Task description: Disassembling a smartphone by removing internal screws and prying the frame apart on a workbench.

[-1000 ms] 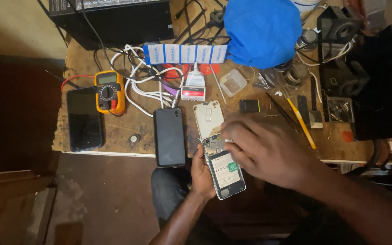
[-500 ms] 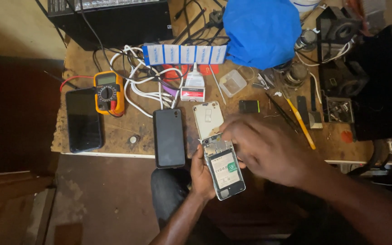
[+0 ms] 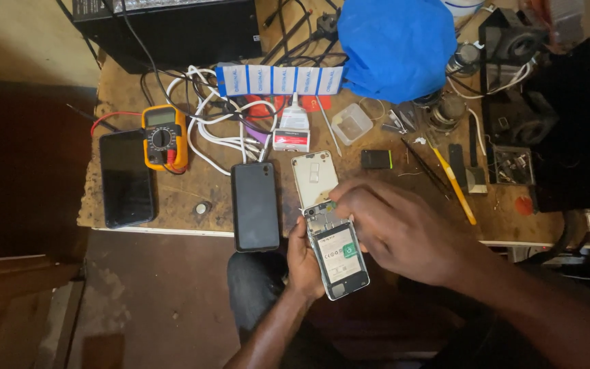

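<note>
At the far left of the wooden surface (image 3: pixel 172 198) I note a dark phone (image 3: pixel 126 179) lying flat, screen up. Just beside it sits a yellow meter (image 3: pixel 164 137) with red and black leads. White cables (image 3: pixel 203 119) tangle behind it. A small round coin-like disc (image 3: pixel 202 208) lies near the front edge. Next comes a second black phone (image 3: pixel 255 206), flat, overhanging the front edge slightly.

My left hand (image 3: pixel 303 263) cups the opened phone (image 3: pixel 338 249) from below, fingers wrapped round its left side; the phone is held just off the front edge, back cover removed, battery exposed. A pale back cover (image 3: pixel 314 178) lies on the surface, touching the opened phone's top end. My right hand (image 3: pixel 399 229) rests over the phone's upper right, fingers (image 3: pixel 341 202) pinched narrow at its top end; I cannot tell whether they grip anything.

Further right: a yellow-handled tool (image 3: pixel 453 183), and a blue cloth (image 3: pixel 397 44) at the rear.
</note>
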